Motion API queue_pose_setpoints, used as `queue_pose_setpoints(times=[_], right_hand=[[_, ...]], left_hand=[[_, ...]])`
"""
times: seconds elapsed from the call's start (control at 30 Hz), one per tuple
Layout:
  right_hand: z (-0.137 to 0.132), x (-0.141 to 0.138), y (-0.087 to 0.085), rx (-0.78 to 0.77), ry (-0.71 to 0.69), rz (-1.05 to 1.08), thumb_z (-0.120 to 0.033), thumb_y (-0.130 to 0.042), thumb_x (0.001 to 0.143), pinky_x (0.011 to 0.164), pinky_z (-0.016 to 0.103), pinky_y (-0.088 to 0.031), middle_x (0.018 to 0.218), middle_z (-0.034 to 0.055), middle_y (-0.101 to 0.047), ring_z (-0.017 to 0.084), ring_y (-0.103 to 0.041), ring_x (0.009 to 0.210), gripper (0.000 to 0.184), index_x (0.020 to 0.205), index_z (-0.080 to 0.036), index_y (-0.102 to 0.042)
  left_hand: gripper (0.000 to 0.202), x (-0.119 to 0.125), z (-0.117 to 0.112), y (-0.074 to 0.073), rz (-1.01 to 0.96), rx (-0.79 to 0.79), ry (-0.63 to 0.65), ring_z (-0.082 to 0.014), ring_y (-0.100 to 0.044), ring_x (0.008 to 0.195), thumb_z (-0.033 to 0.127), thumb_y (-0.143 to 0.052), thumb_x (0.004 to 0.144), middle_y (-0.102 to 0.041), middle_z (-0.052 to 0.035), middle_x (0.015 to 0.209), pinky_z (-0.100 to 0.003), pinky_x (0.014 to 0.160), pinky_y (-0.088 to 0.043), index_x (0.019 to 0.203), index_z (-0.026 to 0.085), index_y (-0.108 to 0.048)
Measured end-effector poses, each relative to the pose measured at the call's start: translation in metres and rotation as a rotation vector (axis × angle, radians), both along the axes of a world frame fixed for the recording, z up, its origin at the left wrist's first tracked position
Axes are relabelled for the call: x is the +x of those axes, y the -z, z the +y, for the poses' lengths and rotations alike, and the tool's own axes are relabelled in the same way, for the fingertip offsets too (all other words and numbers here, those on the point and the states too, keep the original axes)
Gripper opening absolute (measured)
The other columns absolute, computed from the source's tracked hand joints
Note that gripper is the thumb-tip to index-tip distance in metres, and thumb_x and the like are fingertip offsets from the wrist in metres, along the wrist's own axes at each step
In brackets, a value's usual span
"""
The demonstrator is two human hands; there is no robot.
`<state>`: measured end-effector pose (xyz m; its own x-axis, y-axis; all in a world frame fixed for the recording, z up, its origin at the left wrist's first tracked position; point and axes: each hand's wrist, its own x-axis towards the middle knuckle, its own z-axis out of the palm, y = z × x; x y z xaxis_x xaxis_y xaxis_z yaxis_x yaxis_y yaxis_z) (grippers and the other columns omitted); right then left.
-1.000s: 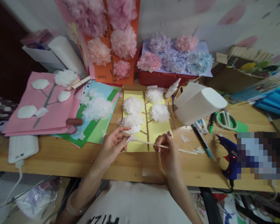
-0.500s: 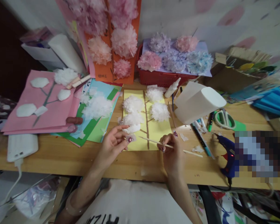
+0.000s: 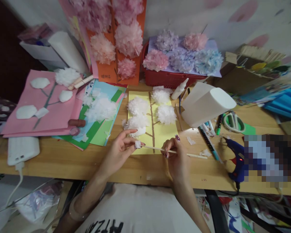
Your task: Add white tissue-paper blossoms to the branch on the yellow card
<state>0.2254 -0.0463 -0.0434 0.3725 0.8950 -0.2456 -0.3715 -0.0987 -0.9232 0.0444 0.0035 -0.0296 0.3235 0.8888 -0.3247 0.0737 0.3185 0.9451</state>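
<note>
My left hand [image 3: 120, 149] pinches a small white tissue piece [image 3: 137, 144] between thumb and fingers, just above the near edge of the yellow card [image 3: 163, 132]. My right hand [image 3: 176, 157] is closed on a thin wooden stick [image 3: 155, 148], held almost level, its left tip touching the tissue piece. The yellow card lies on the wooden table [image 3: 63, 161] and carries a brown paper branch with several white tissue flowers [image 3: 166, 114].
A white foam block [image 3: 208, 105] lies right of the card, with markers and green scissors [image 3: 234, 123] beyond. A blue glue gun [image 3: 235, 160] sits at the right front. Pink card [image 3: 50, 106] and coloured sheets lie left; a red basket [image 3: 169, 79] of tissue flowers stands behind.
The stick's tip has come back against the tissue piece in my left fingers, after being apart from it half a second ago. Both hands stayed over the card's near edge.
</note>
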Motion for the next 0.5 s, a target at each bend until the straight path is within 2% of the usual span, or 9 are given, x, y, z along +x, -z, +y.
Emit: queue_pose_setpoints(times=[0.23,0.37,0.5], right_hand=[[-0.006,-0.001,-0.001,-0.021,0.030,-0.136,-0.054,-0.049,0.097,0.054,0.030,-0.032,0.049,-0.0027,-0.047,0.013,-0.043,0.050,0.055,0.053,-0.022,-0.056],[-0.008,-0.007,-0.003,-0.006,-0.021,-0.229,-0.057,-0.048,0.097,0.056,0.030,-0.034,0.050,-0.0018,-0.050,0.014,-0.047,0.051,0.056,0.054,-0.022,-0.058],[-0.007,-0.013,-0.003,0.029,-0.055,-0.242,-0.056,-0.048,0.098,0.057,0.031,-0.035,0.051,-0.0018,-0.051,0.013,-0.048,0.052,0.056,0.054,-0.021,-0.058]], left_hand=[[0.048,0.001,-0.003,-0.004,-0.051,-0.005,-0.040,-0.0212,-0.075,0.089,0.041,-0.065,0.085,-0.079,-0.0079,0.089,-0.035,0.090,-0.054,0.123,0.016,-0.050],[0.053,-0.007,-0.008,-0.006,-0.029,-0.021,-0.068,-0.0235,-0.075,0.096,0.037,-0.074,0.078,-0.080,-0.0087,0.093,-0.037,0.091,-0.054,0.122,0.018,-0.051],[0.047,-0.018,-0.010,0.000,0.020,0.000,-0.141,-0.0221,-0.074,0.091,0.035,-0.076,0.075,-0.079,-0.0064,0.088,-0.036,0.087,-0.056,0.114,0.018,-0.057]])
